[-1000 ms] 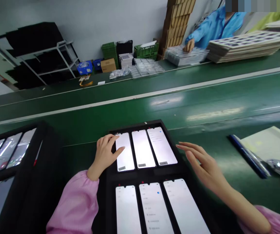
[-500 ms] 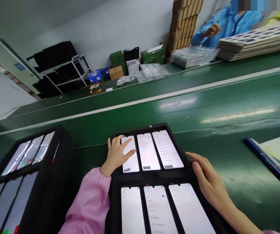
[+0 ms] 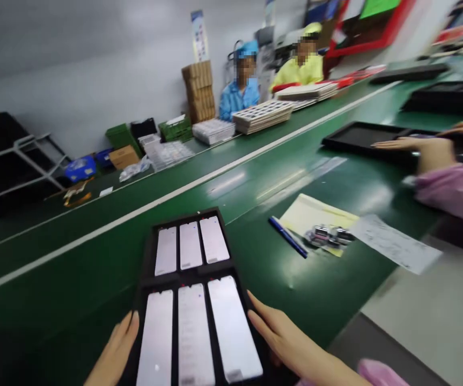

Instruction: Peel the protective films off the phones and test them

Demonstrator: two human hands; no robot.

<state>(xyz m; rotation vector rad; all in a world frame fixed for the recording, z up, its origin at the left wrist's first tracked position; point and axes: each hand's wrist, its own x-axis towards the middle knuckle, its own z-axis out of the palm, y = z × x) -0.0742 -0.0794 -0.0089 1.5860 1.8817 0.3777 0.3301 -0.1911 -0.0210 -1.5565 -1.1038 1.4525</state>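
Biggest first: long glossy green workbench [image 3: 74,300], pale strip running along it. On its near side, straight ahead of the wearer: black rectangular two-row tray [image 3: 193,274], held from both sides.

Right hand [image 3: 277,329]: narrow, thumb at the tray's right rim, fingers along the outer side, some hidden. Left hand [image 3: 114,343]: narrow too, digits close together against the left wall; blurred, can't tell exactly how they wrap. Both hold the tray, neither is on a screen.

Inside the tray: six slim black-edged phones with lit white screens, three in the far row (middle one [image 3: 191,245]), three in the near row (middle one [image 3: 194,332]). Screen text unreadable.

Right of the tray, well apart from the right hand: pale yellow paper sheet [image 3: 306,209], shiny metallic items [image 3: 323,236] partly on it, blue stick-shaped pen [image 3: 287,237] just beside the sheet.
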